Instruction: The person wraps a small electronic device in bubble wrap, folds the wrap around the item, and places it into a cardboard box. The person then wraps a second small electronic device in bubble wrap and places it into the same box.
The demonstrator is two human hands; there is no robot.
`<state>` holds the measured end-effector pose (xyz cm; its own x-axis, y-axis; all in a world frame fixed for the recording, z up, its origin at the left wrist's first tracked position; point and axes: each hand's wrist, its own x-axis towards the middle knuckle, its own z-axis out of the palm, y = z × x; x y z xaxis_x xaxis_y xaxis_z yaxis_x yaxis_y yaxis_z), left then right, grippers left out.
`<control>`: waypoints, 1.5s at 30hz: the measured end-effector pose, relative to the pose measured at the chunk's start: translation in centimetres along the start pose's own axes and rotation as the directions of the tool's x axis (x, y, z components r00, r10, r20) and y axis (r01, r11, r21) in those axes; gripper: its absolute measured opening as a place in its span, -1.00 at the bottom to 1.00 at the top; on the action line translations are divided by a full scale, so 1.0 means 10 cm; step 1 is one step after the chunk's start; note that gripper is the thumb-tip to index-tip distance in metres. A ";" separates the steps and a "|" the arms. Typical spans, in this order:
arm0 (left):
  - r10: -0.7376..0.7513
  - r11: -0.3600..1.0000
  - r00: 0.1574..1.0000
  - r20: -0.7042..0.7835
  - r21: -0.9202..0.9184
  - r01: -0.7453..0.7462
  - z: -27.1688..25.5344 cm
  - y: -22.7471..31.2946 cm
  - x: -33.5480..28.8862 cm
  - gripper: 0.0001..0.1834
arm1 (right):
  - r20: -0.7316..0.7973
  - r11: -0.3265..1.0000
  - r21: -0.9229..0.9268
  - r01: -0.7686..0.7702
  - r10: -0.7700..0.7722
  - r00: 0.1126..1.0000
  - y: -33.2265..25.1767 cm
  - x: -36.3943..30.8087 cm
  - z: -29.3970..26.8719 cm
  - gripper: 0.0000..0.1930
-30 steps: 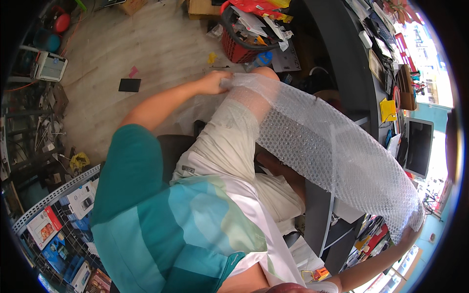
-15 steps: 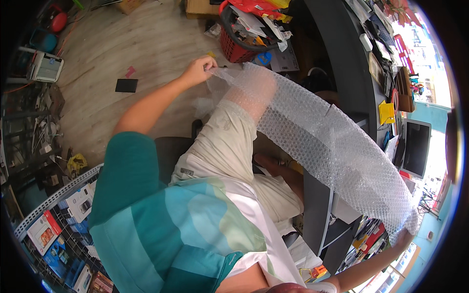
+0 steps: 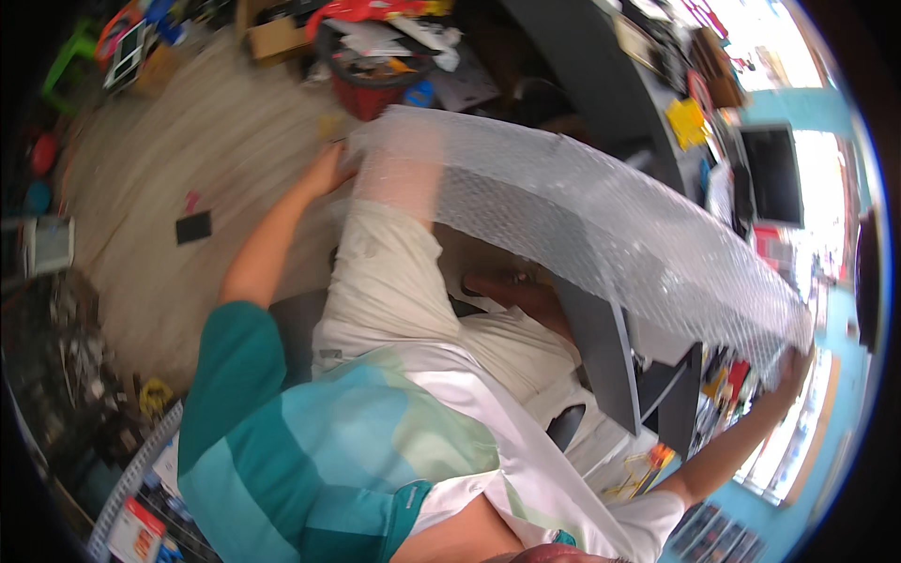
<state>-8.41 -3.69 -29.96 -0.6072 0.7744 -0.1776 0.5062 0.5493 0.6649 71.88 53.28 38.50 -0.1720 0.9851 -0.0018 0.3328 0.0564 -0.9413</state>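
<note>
Left hand (image 3: 328, 171): we clutch a long, clear plastic bubble-wrap sheet (image 3: 582, 202)
Right hand (image 3: 794, 372): gripping its other end
Sheet: uneven tugging could tear it

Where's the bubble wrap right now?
In the head view, the bubble wrap stretches from the left hand, left of centre, to the right hand near the right edge. The red basket shows just above its left end.

1. At left, passage is offered over floor (image 3: 131, 178) interrupted by a flat black object (image 3: 193, 228).
2. In front, the way is barred by bubble wrap (image 3: 554, 206), then a red basket (image 3: 360, 96).
3. Under the bubble wrap, a grey panel (image 3: 596, 345) is met.
</note>
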 end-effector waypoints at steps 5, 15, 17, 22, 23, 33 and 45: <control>-0.263 0.938 0.874 0.408 0.319 0.134 -0.76 0.10 0.13 0.10 | 0.002 0.997 0.054 0.048 -0.048 0.999 0.23 -0.20 0.68 -0.61; 0.856 0.450 0.466 -0.226 -0.120 -0.885 -2.19 4.70 0.14 -0.51 | 0.319 0.982 0.147 0.120 -0.161 0.934 -0.24 -1.16 1.95 -0.64; 0.941 0.276 0.320 -0.111 -0.295 -0.915 -2.02 5.59 0.00 -0.52 | 0.282 0.975 0.053 0.217 -0.223 0.933 -0.31 -1.30 2.09 -0.65; 0.980 0.154 0.193 -0.044 -0.440 -0.885 -1.35 7.19 -0.35 -0.27 | 0.158 0.937 -0.128 0.325 -0.304 0.940 -0.51 -1.72 2.48 -0.63; 0.984 0.166 0.176 0.024 -0.467 -0.868 -1.31 7.35 -0.39 -0.32 | 0.142 0.917 -0.211 0.340 -0.315 0.938 -0.49 -1.77 2.44 -0.62; 0.960 0.247 0.268 0.077 -0.681 -0.689 -0.80 7.84 -0.20 -0.71 | -0.008 0.898 -0.351 0.266 -0.287 0.958 -0.35 -1.89 2.25 -0.61; 0.904 0.427 0.247 0.349 -0.762 -0.486 -0.71 7.93 -0.30 -0.55 | -0.020 0.949 -0.197 0.244 -0.253 0.967 -0.10 -1.92 2.19 -0.51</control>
<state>29.15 35.32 28.42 0.5216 0.7973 0.3037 0.0446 -0.3809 0.9235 54.50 30.72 32.09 -0.2319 0.9418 0.2435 0.4564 0.3264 -0.8278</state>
